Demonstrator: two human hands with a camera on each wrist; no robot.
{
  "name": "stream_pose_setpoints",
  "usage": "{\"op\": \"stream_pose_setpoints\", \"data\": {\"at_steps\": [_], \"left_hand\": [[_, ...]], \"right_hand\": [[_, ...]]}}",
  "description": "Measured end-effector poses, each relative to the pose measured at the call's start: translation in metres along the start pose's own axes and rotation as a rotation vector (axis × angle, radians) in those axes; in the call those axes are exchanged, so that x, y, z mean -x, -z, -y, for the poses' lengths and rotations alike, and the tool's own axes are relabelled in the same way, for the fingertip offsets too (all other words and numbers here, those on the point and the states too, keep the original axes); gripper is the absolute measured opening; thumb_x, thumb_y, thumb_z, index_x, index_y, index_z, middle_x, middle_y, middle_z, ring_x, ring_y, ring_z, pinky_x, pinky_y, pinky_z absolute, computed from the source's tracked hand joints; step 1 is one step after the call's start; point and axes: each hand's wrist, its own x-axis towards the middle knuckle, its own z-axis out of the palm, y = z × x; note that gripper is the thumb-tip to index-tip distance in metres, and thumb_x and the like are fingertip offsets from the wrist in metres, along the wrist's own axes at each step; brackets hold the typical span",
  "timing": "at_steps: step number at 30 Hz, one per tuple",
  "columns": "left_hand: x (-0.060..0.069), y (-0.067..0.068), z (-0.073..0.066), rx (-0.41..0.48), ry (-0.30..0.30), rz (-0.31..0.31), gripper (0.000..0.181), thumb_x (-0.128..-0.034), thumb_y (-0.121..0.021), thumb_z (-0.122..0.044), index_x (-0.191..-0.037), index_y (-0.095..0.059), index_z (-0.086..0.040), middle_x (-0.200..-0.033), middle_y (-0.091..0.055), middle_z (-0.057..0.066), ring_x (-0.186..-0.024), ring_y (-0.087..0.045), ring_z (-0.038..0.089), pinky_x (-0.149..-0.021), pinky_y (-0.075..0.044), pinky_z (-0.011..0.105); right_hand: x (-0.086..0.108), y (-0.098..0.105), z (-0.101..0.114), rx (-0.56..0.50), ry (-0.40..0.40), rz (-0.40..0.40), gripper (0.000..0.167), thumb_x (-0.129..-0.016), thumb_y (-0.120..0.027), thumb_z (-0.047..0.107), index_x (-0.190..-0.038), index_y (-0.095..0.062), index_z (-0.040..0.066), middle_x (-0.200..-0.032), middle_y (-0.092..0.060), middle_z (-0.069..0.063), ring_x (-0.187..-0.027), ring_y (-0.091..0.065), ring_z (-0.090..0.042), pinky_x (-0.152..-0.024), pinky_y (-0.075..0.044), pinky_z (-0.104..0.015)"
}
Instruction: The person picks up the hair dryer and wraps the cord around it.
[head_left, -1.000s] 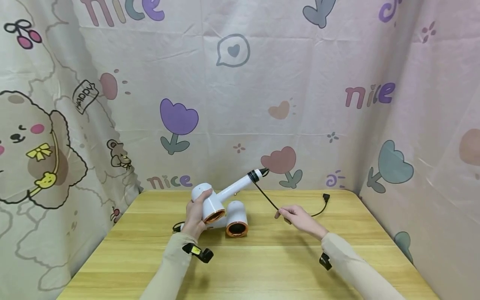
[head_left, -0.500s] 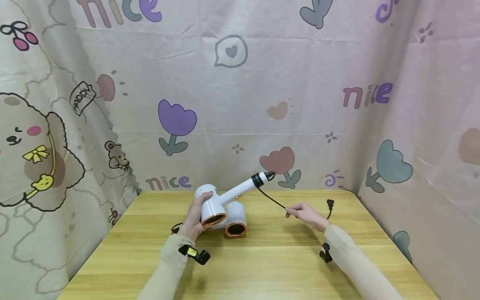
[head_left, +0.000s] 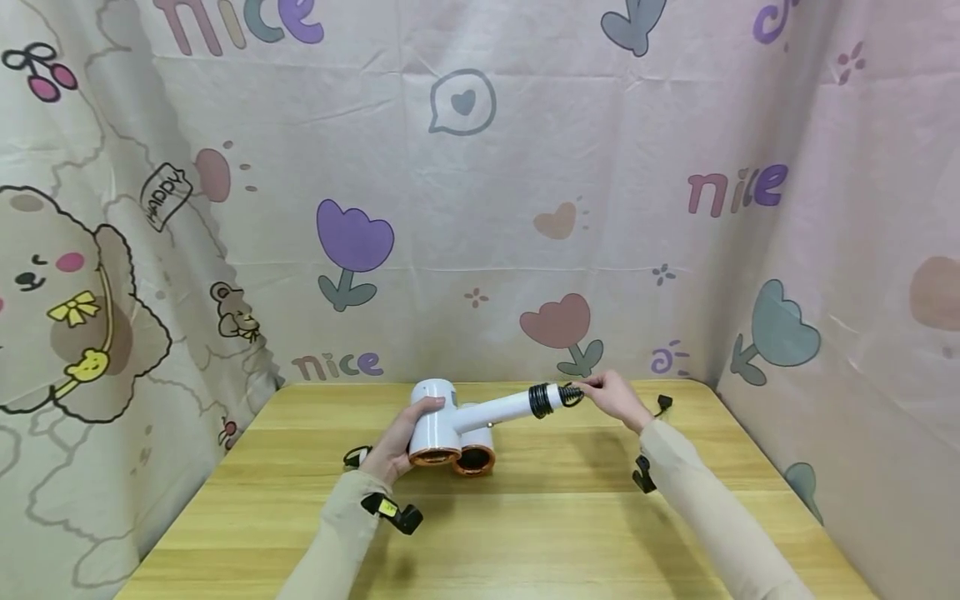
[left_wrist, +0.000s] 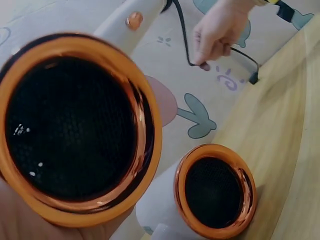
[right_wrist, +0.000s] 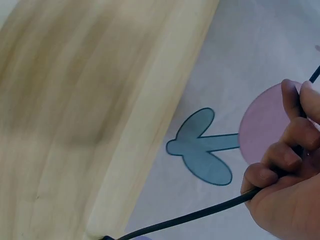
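Note:
My left hand (head_left: 401, 435) grips the barrel of a white hair dryer (head_left: 435, 425), which has an orange-rimmed nozzle. Its handle points right and slightly up, with black cord (head_left: 539, 401) wound around it near the end. Just beyond the handle's tip, my right hand (head_left: 613, 395) pinches the loose cord, which runs through its curled fingers in the right wrist view (right_wrist: 200, 212). The cord ends in a black plug (head_left: 664, 402). Behind the held dryer, a second white hair dryer (left_wrist: 215, 192) with the same orange rim lies on the table, partly hidden.
A short loop of black cord (head_left: 356, 456) from the second dryer shows left of my left hand. The wooden table (head_left: 525, 533) reaches back to a patterned curtain (head_left: 480, 183), which also hangs along both sides.
The held dryer has moved right and its handle has swung down to nearly level. My right hand has risen with the cord, closer to the handle's tip.

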Motion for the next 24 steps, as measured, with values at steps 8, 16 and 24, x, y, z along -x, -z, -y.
{"op": "stream_pose_setpoints", "data": {"at_steps": [8, 16, 24], "left_hand": [[0.000, 0.002, 0.002, -0.129, 0.039, 0.062, 0.071, -0.0871, -0.063, -0.044, -0.137, -0.039, 0.001, -0.107, -0.063, 0.011, -0.089, -0.067, 0.021, -0.079, -0.060, 0.037], [-0.001, 0.004, -0.001, -0.334, -0.092, -0.058, 0.068, -0.0828, -0.072, -0.036, -0.137, -0.042, -0.008, -0.106, -0.064, 0.015, -0.083, -0.067, 0.023, -0.071, -0.060, 0.038], [0.003, 0.001, -0.005, -0.444, -0.138, -0.079, 0.069, -0.0809, -0.077, -0.034, -0.136, -0.043, -0.010, -0.113, -0.061, 0.018, -0.083, -0.067, 0.026, -0.068, -0.060, 0.041]], "right_hand": [[-0.002, 0.005, 0.019, -0.106, 0.053, -0.040, 0.034, -0.097, -0.061, 0.032, -0.112, -0.072, 0.004, -0.111, -0.072, -0.015, -0.105, -0.064, -0.028, -0.095, -0.050, -0.047], [0.003, 0.010, 0.032, -0.083, 0.083, -0.157, 0.036, -0.095, -0.063, 0.035, -0.115, -0.072, 0.006, -0.110, -0.072, -0.013, -0.103, -0.067, -0.028, -0.091, -0.054, -0.046], [0.014, 0.004, 0.054, -0.108, 0.160, -0.215, 0.026, -0.094, -0.066, 0.028, -0.108, -0.074, 0.008, -0.100, -0.074, -0.011, -0.090, -0.069, -0.026, -0.081, -0.057, -0.041]]}}
